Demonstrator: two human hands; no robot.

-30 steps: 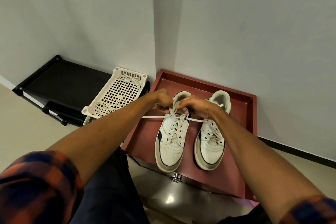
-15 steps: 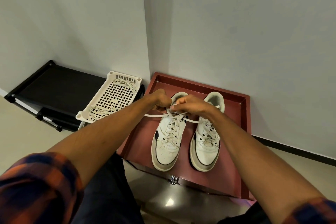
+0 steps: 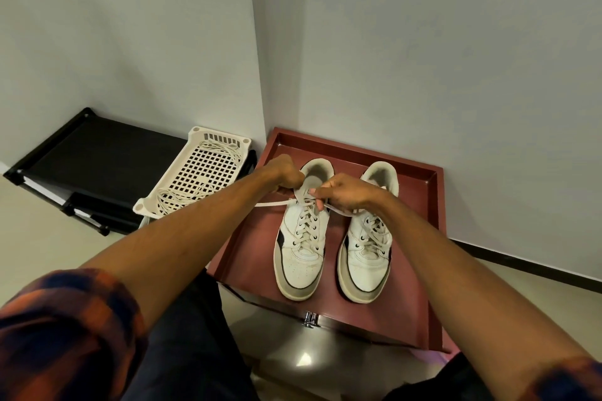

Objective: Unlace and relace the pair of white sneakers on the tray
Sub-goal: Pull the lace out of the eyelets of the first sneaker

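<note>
Lace (image 3: 273,203) is pinched by left hand (image 3: 286,174) and right hand (image 3: 345,194).

The left forearm (image 3: 169,247) and right forearm (image 3: 456,270) rise bare from the lower corners of the frame toward its middle, with plaid sleeves (image 3: 65,319) bunched near the elbows. The left hand (image 3: 286,174) sits just left of centre, knuckles up, fingers curled under and pinching a lace (image 3: 273,204). The right hand (image 3: 350,194) lies just to its right and slightly lower, its back toward the camera, fingers curled inward around the lace's other end. The two hands nearly meet.
</note>
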